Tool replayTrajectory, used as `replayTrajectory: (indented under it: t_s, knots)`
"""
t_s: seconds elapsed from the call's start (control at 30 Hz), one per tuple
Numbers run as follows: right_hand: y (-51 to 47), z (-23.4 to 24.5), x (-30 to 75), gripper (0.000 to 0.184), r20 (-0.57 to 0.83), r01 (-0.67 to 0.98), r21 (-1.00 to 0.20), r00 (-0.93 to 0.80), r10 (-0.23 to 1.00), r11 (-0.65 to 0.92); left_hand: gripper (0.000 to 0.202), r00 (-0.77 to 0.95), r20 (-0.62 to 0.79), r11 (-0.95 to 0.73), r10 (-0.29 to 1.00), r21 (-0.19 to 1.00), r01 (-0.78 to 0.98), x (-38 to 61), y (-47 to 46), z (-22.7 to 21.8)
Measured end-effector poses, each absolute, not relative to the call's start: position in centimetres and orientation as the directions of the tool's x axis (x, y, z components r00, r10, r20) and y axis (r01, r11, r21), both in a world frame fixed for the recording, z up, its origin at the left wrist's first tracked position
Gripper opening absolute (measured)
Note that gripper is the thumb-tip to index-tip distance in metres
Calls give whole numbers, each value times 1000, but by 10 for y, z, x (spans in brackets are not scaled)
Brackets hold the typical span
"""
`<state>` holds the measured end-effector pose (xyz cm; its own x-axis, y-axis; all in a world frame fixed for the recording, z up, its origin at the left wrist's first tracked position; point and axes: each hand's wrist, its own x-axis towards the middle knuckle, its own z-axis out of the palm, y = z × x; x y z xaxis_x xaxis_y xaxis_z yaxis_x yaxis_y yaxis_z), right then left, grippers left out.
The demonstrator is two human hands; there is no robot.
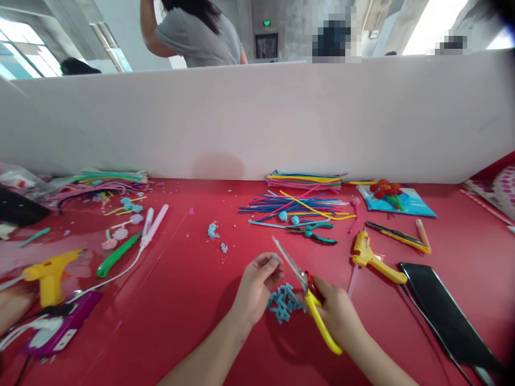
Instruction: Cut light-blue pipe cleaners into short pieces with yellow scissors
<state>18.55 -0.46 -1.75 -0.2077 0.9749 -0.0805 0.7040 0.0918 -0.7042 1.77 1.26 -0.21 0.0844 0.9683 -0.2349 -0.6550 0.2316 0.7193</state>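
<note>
My left hand (259,281) is closed in a pinch near the middle of the table. A small piece of blue pipe cleaner (276,257) shows at its fingertips. In my right hand (336,311) is a pair of scissors (317,319) with yellow and red handles. Their blades point up and away, just right of the left fingertips; I cannot tell how far apart they are. Below and between the hands lies a heap of short blue pipe cleaner pieces (285,303). Blue fluffy trimmings (213,230) are scattered farther off to the left.
Loose pipe cleaners (298,205) and teal-handled pliers (314,233) lie ahead. At right are a yellow glue gun (374,260), a utility knife (396,236) and a black phone-like slab (446,311). Another glue gun (52,276), a purple power strip (66,327) and another person's hand (16,303) are left. A white partition (241,123) stands behind.
</note>
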Motion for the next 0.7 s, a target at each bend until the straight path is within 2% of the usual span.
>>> replayTrajectory:
  t_s: [0.1,0.17,0.23,0.37,0.47,0.7]
  knots:
    - [-1,-13,186,25,-189,432,-895,-137,972,-113,8,294,-298,416,908,724,-550,23,9,-4]
    - [1,-10,187,23,-251,230,-950,-158,955,-212,12,395,-332,499,857,726,-473,28,7,-4]
    - [2,-8,187,22,-260,112,-964,-202,944,-241,13,464,-359,556,810,720,-414,32,4,-4]
    - [1,-7,187,23,-264,76,-965,-265,928,-252,14,523,-394,611,756,711,-348,37,0,-5]
    - [0,-5,186,23,-266,89,-964,-258,929,-251,14,509,-394,597,766,729,-335,38,0,-5]
    - [-1,-2,188,25,-271,175,-955,-185,945,-240,16,375,-305,366,875,925,-103,40,6,-2]
